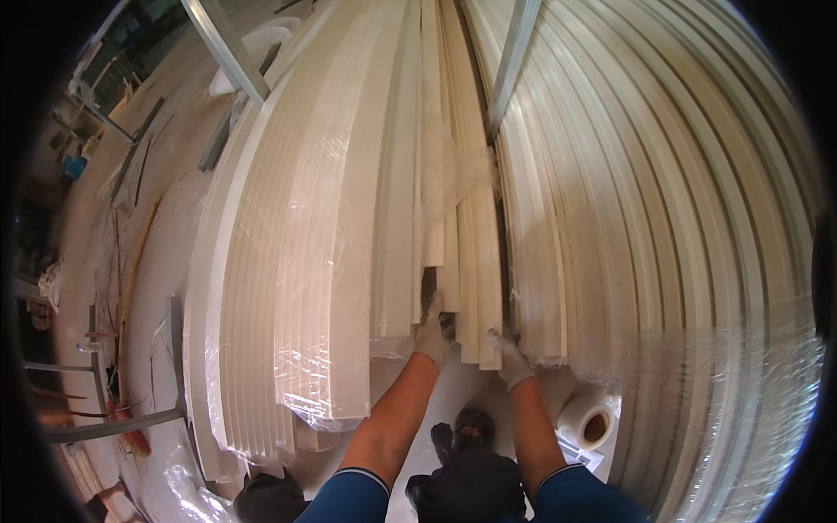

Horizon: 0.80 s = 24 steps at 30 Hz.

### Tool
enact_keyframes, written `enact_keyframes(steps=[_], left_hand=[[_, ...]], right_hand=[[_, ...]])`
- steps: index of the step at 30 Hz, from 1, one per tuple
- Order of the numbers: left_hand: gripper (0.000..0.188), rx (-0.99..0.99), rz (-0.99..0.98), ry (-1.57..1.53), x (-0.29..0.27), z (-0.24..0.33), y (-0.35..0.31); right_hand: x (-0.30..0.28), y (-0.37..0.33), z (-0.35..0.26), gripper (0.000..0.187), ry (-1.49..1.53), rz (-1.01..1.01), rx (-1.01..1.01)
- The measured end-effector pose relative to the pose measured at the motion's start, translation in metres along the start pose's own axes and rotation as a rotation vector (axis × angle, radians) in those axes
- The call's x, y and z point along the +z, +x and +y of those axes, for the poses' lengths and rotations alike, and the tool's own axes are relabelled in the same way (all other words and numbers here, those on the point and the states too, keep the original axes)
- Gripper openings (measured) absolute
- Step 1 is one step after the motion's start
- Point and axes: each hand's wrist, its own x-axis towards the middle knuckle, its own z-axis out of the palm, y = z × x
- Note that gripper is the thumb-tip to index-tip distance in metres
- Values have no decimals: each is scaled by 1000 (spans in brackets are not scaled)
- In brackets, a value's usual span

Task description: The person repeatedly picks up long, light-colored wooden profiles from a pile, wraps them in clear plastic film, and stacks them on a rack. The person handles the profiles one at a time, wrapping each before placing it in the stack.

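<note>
Long cream panel strips (478,288) run away from me in the middle, their near ends uneven. My left hand (431,336), in a pale glove, grips the near end of the strips from the left. Some of its fingers reach into the dark gap below a shorter strip (432,218). On the other side, my right hand (511,358), also gloved, is closed at the right edge of the same group, by its near end. The undersides of both hands' grips are hidden. Crumpled clear film (458,187) lies across the strips farther up.
Film-wrapped stacks of ribbed panels (248,349) lie on the left, and more long panels (663,218) on the right. Metal posts (228,52) rise at the back. A white roll of film (587,420) stands near my right forearm. Bars and scraps lie on the left floor (153,261).
</note>
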Motion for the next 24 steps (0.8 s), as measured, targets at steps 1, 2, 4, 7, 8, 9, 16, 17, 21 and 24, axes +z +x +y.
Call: enact_keyframes(steps=[1, 2, 4, 7, 8, 9, 16, 17, 21, 24], left_hand=[[82, 47, -41, 29, 2, 0, 1], [83, 100, -77, 60, 6, 1, 2], [83, 153, -70, 125, 11, 0, 2], [80, 191, -28, 214, 18, 2, 3], [77, 200, -39, 243, 19, 2, 0], [74, 209, -37, 273, 20, 4, -2], [73, 138, -129, -155, 30, 1, -37], [71, 116, -53, -98, 35, -3, -43], [69, 17, -218, -216, 44, -4, -58], [67, 47, -211, -78, 48, -3, -66]], right_hand=[[6, -3, -1, 77, -114, -7, -84], [14, -6, -1, 80, -228, -27, -147], [20, -13, -9, 84, -314, -80, -111], [23, -17, -13, 86, -321, -115, -130], [21, -16, -13, 86, -323, -125, -138], [18, -15, -11, 86, -314, -158, -194], [0, 3, 7, 74, 11, -158, -28], [2, 1, 5, 74, 6, -140, -60], [20, -22, -23, 76, -116, -123, -225], [39, -40, -45, 77, -41, -131, -154]])
